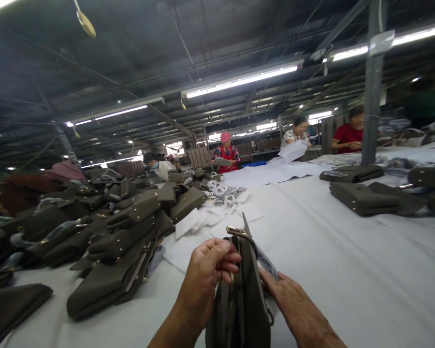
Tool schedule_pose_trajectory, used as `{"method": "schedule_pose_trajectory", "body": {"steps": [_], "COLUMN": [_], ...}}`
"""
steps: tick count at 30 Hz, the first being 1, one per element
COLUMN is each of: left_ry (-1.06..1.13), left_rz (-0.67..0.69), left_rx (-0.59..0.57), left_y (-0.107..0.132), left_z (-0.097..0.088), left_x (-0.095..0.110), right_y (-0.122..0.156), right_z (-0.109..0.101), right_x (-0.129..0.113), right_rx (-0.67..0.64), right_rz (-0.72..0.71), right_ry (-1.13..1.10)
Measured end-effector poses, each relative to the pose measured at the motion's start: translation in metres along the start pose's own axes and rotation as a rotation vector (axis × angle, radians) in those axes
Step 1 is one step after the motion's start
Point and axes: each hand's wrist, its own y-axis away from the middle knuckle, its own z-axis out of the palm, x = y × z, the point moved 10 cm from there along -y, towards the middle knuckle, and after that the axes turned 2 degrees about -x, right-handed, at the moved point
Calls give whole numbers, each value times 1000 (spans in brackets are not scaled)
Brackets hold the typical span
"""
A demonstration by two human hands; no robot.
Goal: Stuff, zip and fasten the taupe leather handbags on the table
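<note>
An olive-green handbag stands on edge at the bottom centre, its gold clasp at the top. My left hand is closed on the bag's left side near the top, fingers curled over the edge. My right hand lies against the bag's right side, fingers stretched along it; some pale wrapping shows between that hand and the bag.
A heap of similar olive bags fills the left of the white-covered table. More bags lie at the right. White sheets and coiled straps sit mid-table. Several people work at the far end; a grey post stands right.
</note>
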Motion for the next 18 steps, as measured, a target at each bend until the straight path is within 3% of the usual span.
{"method": "schedule_pose_trajectory", "body": {"steps": [4,9,15,18], "left_ry": [-10,-116,16,31], "left_rz": [21,98,7,-31], "left_rx": [31,52,38,22], "left_y": [-15,-26,-23,-18], "left_z": [-1,1,6,11], "left_x": [-4,8,-10,-20], "right_y": [-1,-5,5,13], "right_z": [-6,-17,-5,3], "right_x": [-14,-27,-31,-37], "right_rx": [107,227,172,134], "right_rz": [-36,-53,33,-85], "right_ry": [105,135,205,189]}}
